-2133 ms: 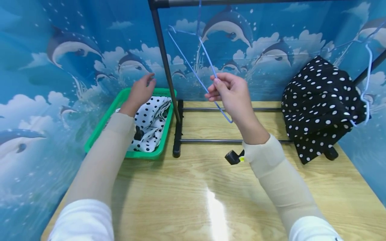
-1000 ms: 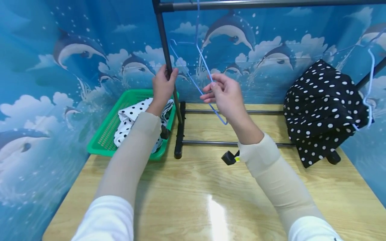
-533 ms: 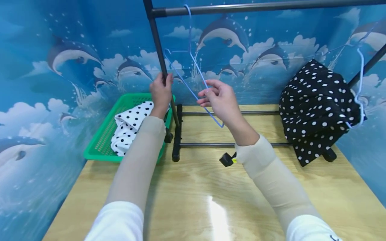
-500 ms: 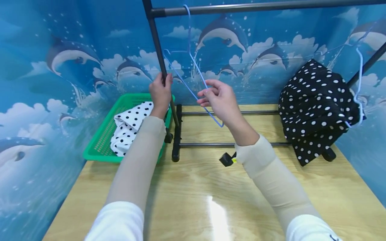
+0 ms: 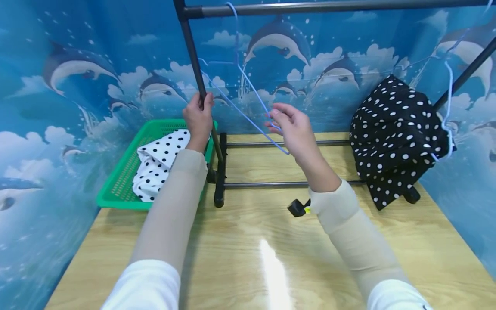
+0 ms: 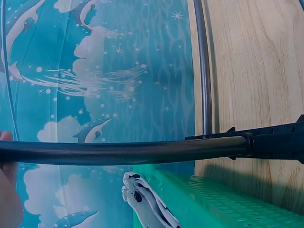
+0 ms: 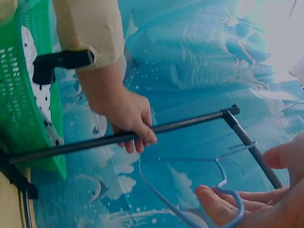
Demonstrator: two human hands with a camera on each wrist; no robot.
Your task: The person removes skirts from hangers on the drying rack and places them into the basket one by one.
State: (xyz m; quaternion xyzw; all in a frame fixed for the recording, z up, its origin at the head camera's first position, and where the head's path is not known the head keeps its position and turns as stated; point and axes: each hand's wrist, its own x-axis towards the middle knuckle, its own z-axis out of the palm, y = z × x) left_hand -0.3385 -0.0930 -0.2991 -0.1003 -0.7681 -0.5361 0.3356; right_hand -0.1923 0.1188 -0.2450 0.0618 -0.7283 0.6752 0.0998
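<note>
My left hand (image 5: 199, 120) grips the black upright post (image 5: 190, 49) of a clothes rack, thumb and fingers around it. In the left wrist view, only some fingers (image 6: 8, 190) show at the post's left end. A thin blue clothes hanger (image 5: 252, 87) hangs by its hook from the rack's top bar (image 5: 310, 7), close to that post. My right hand (image 5: 298, 131) is at the hanger's near end. In the right wrist view, its fingers (image 7: 221, 202) reach out behind the hanger's curved end (image 7: 241, 206), with the thumb apart from them.
Left of the rack, a green basket (image 5: 116, 183) holds white cloth with black dots (image 5: 160, 153). At the right, black cloth with white dots (image 5: 395, 133) hangs on another blue hanger (image 5: 449, 94). The rack's foot (image 5: 219, 185) stands on the wooden table (image 5: 232, 267).
My left hand has moved from over the basket to the rack post and taken hold of it. My right hand, which pinched the hanger, now has its thumb and fingers parted around it.
</note>
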